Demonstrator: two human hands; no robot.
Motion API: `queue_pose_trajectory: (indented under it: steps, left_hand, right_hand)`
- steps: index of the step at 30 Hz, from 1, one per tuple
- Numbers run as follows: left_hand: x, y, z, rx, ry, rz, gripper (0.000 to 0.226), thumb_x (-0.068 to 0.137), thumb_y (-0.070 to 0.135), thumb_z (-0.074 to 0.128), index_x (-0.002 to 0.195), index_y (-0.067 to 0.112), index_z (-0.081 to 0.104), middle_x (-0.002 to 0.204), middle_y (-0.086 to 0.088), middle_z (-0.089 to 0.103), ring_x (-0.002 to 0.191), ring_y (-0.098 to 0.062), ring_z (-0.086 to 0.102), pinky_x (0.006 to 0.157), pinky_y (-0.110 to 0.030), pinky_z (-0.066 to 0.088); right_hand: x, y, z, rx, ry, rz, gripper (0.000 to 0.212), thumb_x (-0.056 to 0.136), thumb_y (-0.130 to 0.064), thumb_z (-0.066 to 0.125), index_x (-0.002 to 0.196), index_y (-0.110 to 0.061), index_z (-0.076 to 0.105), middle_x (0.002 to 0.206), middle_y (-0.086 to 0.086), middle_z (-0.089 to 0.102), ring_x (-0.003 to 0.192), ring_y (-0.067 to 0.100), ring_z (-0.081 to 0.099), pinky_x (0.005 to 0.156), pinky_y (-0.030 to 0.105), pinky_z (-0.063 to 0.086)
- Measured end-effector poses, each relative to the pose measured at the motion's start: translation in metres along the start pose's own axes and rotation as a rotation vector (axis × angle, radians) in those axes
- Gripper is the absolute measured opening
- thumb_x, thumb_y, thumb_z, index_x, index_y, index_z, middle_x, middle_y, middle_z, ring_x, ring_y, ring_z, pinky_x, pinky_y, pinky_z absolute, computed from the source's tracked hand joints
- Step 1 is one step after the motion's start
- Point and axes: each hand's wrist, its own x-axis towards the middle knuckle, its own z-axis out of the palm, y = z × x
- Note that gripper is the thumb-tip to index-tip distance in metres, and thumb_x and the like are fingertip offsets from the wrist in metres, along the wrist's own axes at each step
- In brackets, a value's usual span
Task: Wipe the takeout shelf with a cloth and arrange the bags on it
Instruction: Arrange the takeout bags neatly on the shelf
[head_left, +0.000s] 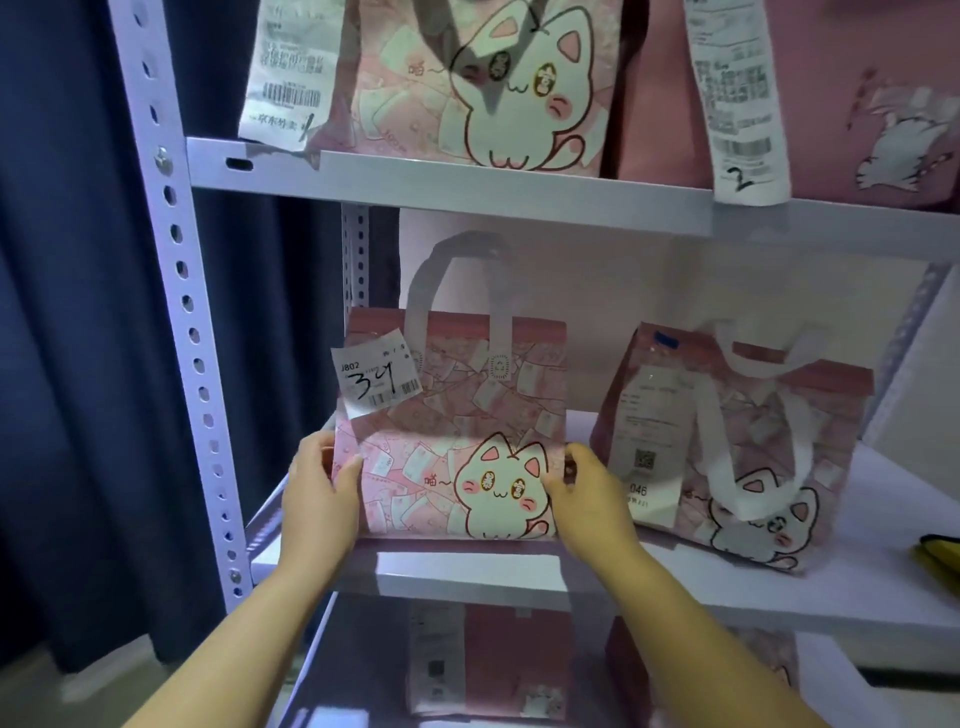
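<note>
**A:** Which step is this, wiping or arranging?

**B:** Arranging, I'd judge, since neither hand has a cloth. The left hand (317, 488) grips the left edge of the pink cat bag (457, 415), with the thumb on the printed front and the fingers wrapped behind the side. The right hand (587, 499) pinches the right edge the same way, thumb on the front by the cat's cheek and fingers curled round the corner.

**A:** Where does the bag sit?

**B:** It stands upright at the left end of the middle shelf (519, 571), close to the front lip, with its base seemingly on the board. The ticket (376, 382) marked 34 faces out near the top left corner.

**A:** And around it?

**B:** A second bag (737, 447) stands to its right on the same shelf. It is apart from the first, turned a little askew, and its white handles flop forward. A yellow thing (943, 556) shows at the right edge. It could be the cloth, but I cannot tell.

**A:** What does the next move call for?

**B:** Probably squaring this bag to the shelf edge, upright and with the ticket readable. Both hands would then let go together so the soft sides don't sag. After that the second bag looks due for straightening
</note>
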Motion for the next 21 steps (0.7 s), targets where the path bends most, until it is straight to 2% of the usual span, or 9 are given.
queue_pose_trajectory:
  steps: [2,4,8,11,14,18,21]
  left_hand:
    - [0.008,-0.004,0.002,0.111,-0.005,-0.011,0.024,0.091,0.02,0.052,0.115,0.025,0.052,0.109,-0.001,0.055,0.101,-0.02,0.048,0.087,-0.038,0.042]
    - [0.015,-0.006,0.003,0.156,-0.03,-0.036,0.029,0.091,0.017,0.051,0.12,0.021,0.053,0.109,-0.007,0.055,0.094,-0.018,0.044,0.083,-0.033,0.037]
    - [0.027,-0.006,0.004,0.199,-0.073,-0.033,0.014,0.09,0.013,0.049,0.102,0.012,0.056,0.102,-0.01,0.058,0.09,-0.024,0.049,0.075,-0.033,0.038]
    - [0.031,-0.006,0.003,0.182,-0.086,-0.057,0.01,0.089,0.014,0.051,0.097,0.01,0.055,0.102,-0.008,0.061,0.089,-0.026,0.054,0.074,-0.034,0.041]
    - [0.028,-0.006,0.0,0.133,-0.074,-0.037,0.024,0.088,0.013,0.055,0.112,0.015,0.056,0.106,-0.002,0.064,0.095,-0.022,0.057,0.078,-0.031,0.043]
    - [0.018,-0.008,-0.006,0.086,-0.065,0.0,0.029,0.084,0.008,0.054,0.109,0.024,0.057,0.096,0.008,0.062,0.087,-0.012,0.057,0.065,-0.015,0.038]
    - [0.013,-0.009,-0.011,0.077,-0.083,-0.022,0.034,0.085,0.012,0.054,0.115,0.027,0.056,0.108,0.005,0.06,0.095,-0.014,0.056,0.078,-0.025,0.042]
  right_hand:
    - [0.002,0.0,0.007,-0.006,0.039,0.013,0.009,0.094,-0.015,0.052,0.097,-0.021,0.046,0.086,-0.005,0.055,0.072,0.006,0.052,0.053,0.019,0.038]
    - [0.005,-0.001,0.014,0.021,0.059,0.038,0.014,0.094,-0.013,0.051,0.095,-0.024,0.042,0.087,-0.003,0.056,0.072,0.005,0.052,0.051,0.017,0.037]
    - [0.008,-0.004,0.023,0.09,0.069,0.1,0.019,0.092,-0.01,0.052,0.102,-0.024,0.045,0.099,0.001,0.06,0.087,0.02,0.059,0.068,0.028,0.049]
    - [0.006,-0.006,0.027,0.099,0.069,0.112,0.022,0.09,-0.012,0.055,0.1,-0.026,0.042,0.098,0.0,0.06,0.086,0.02,0.059,0.068,0.03,0.049]
    - [0.002,-0.003,0.03,0.113,0.062,0.121,0.021,0.088,-0.012,0.058,0.099,-0.025,0.046,0.096,-0.002,0.061,0.085,0.018,0.06,0.06,0.024,0.046]
    - [-0.005,-0.001,0.025,0.189,0.043,0.12,0.025,0.087,-0.01,0.059,0.099,-0.029,0.049,0.093,-0.013,0.061,0.083,0.007,0.061,0.059,0.013,0.047]
    - [-0.008,-0.003,0.021,0.23,0.034,0.109,0.029,0.087,-0.011,0.061,0.097,-0.035,0.047,0.089,-0.023,0.058,0.078,-0.005,0.056,0.052,0.005,0.043]
